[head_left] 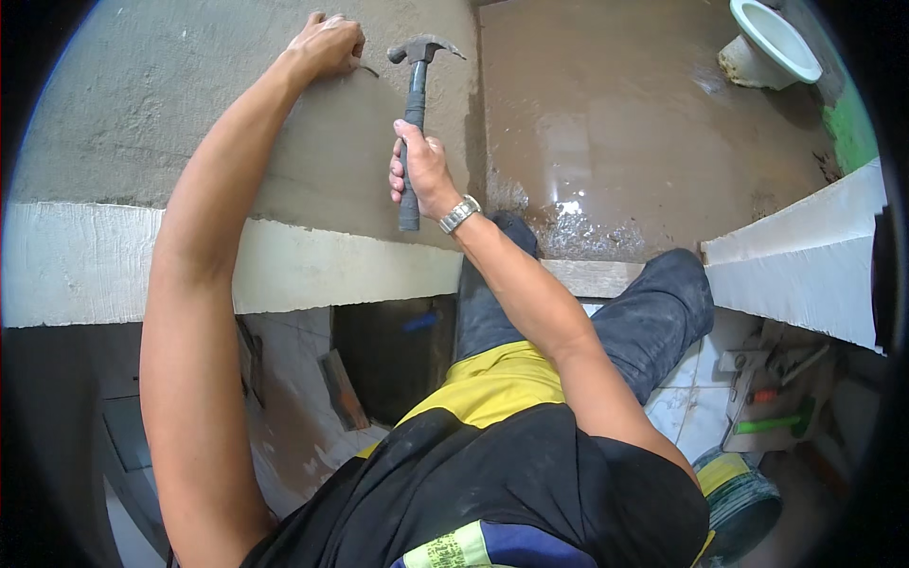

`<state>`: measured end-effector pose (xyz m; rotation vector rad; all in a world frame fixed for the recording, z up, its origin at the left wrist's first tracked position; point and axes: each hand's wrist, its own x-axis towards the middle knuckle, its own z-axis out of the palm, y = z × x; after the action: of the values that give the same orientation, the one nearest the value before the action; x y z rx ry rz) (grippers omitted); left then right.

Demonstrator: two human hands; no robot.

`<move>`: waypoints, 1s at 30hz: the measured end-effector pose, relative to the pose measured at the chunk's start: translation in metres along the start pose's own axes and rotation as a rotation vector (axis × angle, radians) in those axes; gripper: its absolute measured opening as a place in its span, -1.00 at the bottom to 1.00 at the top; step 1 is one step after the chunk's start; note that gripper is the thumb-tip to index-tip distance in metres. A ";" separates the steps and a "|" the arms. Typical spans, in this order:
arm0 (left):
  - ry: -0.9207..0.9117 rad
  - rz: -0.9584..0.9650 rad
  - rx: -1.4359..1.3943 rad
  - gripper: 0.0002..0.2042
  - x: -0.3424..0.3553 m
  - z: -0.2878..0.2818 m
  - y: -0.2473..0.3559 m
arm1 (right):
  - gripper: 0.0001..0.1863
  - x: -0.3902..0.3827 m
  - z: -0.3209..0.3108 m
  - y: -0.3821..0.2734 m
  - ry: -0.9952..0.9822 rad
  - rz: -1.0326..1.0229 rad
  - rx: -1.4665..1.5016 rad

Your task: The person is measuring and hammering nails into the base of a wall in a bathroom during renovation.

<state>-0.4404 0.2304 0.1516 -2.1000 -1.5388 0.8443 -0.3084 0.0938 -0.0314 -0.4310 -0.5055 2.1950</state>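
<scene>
Hammer (414, 104) is sitting in your right hand (419, 168), fingers wrapping the grip, head up near the nail (367, 69). Your left hand (327, 45) is pinching that nail against the grey wall (142, 114).

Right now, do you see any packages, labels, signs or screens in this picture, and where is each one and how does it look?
No packages, signs or screens show clearly.
Patch on clothing: at the bottom edge, on the person's black garment; a rectangular yellow-green and blue panel with print too small to tell.
Wristwatch: on the right wrist, silver metal band; its face is not visible.
</scene>
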 end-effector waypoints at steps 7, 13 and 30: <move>0.070 0.036 -0.019 -0.89 0.000 0.007 -0.006 | -0.56 0.009 -0.002 -0.002 0.020 0.061 0.009; 0.008 -0.005 0.017 -0.90 0.004 -0.002 -0.001 | -0.57 -0.010 -0.010 -0.049 0.091 -0.356 0.114; -0.016 -0.024 -0.028 -0.86 0.005 0.003 -0.003 | -0.52 0.005 0.003 -0.023 0.164 -0.442 0.235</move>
<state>-0.4438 0.2363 0.1504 -2.0948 -1.5897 0.8373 -0.2982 0.1104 -0.0184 -0.3315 -0.2221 1.7489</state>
